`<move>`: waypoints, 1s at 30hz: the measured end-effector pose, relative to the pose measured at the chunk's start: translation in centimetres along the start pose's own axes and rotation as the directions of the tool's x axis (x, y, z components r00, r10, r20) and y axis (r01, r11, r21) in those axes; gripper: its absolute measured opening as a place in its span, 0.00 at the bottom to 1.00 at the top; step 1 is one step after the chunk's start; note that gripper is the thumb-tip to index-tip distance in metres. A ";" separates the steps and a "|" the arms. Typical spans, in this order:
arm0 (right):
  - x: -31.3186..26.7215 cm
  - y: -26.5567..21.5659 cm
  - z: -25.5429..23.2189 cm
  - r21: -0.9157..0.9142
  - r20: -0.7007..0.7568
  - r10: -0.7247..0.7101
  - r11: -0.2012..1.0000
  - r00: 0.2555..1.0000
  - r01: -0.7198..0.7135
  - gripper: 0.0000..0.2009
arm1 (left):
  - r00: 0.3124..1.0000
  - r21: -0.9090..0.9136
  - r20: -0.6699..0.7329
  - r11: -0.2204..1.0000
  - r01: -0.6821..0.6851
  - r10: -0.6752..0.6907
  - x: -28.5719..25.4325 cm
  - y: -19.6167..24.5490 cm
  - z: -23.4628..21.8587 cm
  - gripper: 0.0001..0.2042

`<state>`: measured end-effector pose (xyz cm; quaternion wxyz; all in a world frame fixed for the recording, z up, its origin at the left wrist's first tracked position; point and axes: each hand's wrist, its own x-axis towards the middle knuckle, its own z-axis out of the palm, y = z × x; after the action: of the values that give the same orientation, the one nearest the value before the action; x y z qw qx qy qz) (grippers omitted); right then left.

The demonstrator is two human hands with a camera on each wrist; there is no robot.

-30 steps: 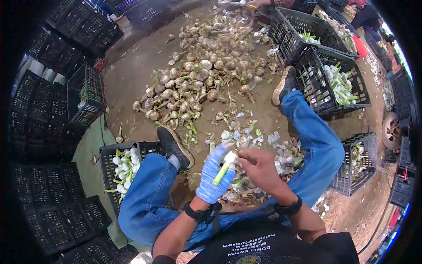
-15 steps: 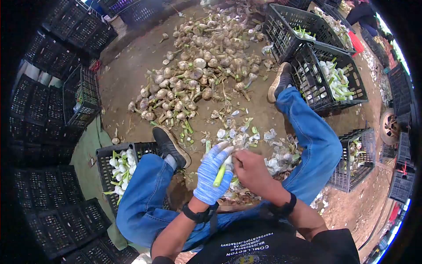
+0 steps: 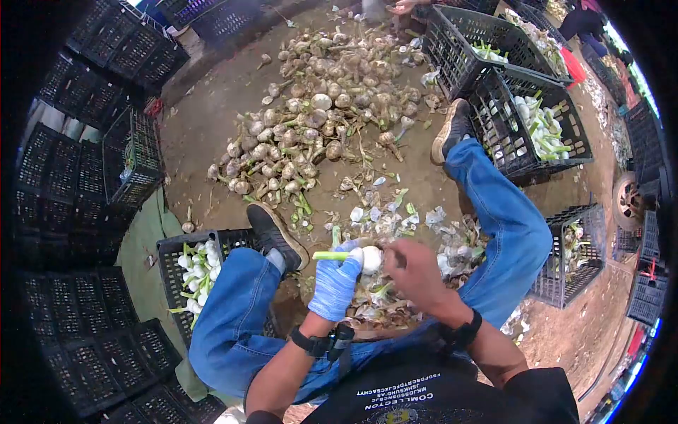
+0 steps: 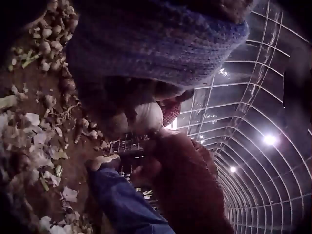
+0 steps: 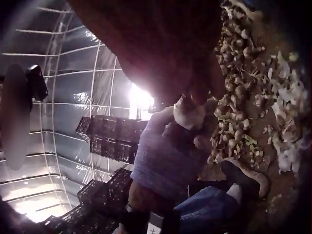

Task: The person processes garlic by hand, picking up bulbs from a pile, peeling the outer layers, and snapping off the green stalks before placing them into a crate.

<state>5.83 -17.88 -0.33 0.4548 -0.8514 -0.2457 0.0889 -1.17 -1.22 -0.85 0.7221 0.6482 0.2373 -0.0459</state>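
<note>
Garlic bulb (image 3: 371,260) in the left hand's (image 3: 335,283) pinching grip, right hand (image 3: 417,277) beside it, its grip unclear.

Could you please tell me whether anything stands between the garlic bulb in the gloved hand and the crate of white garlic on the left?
Yes, the left leg: its bent knee lies between the bulb in the left hand and the crate, hiding part of the crate from view. Going over it seems easiest.

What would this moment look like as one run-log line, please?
left hand: holds white garlic bulb with green stem | right hand: fingers close beside bulb | floor: garlic pile, loose peels
</note>
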 end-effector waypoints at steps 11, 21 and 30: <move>-0.6 -1.6 -0.2 0.172 0.025 0.071 0.982 0.997 -0.074 0.12 | 0.995 -0.057 -0.069 0.995 -0.079 0.075 -0.4 0.7 0.9 0.19; 0.2 1.1 0.4 0.358 0.042 0.404 0.848 0.914 -0.391 0.10 | 0.978 -0.229 0.041 0.955 -0.191 0.205 -0.4 -0.1 0.2 0.32; -0.4 -1.2 0.9 0.585 0.155 0.291 0.743 0.944 -0.325 0.09 | 0.978 -0.371 -0.010 0.907 -0.198 0.210 -0.1 0.1 0.6 0.30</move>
<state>4.74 -16.87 0.09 0.6742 -0.6879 -0.0725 0.2591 -1.10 -1.79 -0.73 0.8355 0.5211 0.1618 0.0655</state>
